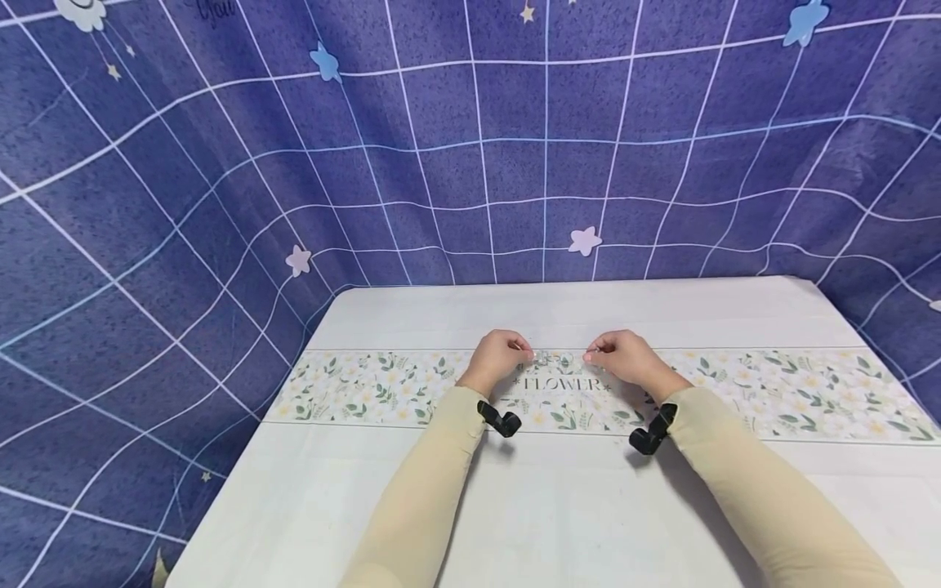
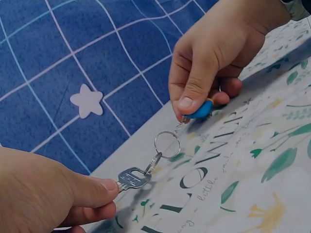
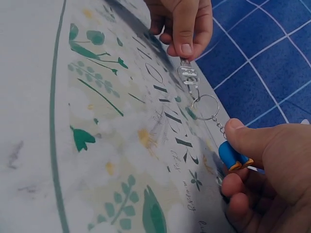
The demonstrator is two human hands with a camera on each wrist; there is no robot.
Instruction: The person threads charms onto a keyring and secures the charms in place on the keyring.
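Observation:
My left hand (image 1: 500,357) pinches a silver key (image 2: 134,178) by its blade, between thumb and fingers. A small ring links the key's bow to a larger metal key ring (image 2: 167,144), and a short chain (image 3: 219,127) runs on from that. At the chain's end is a small blue keychain figure with orange parts (image 3: 230,154), which my right hand (image 1: 625,356) grips with thumb and fingers, covering some of it. Key, ring and chain stretch between both hands, just over the printed word FLOWER.
Beneath the hands a floral runner (image 1: 353,388) crosses the white table (image 1: 551,490). A blue curtain (image 1: 441,106) with grid lines and stars hangs behind and at the left. Each wrist carries a black camera mount (image 1: 500,418).

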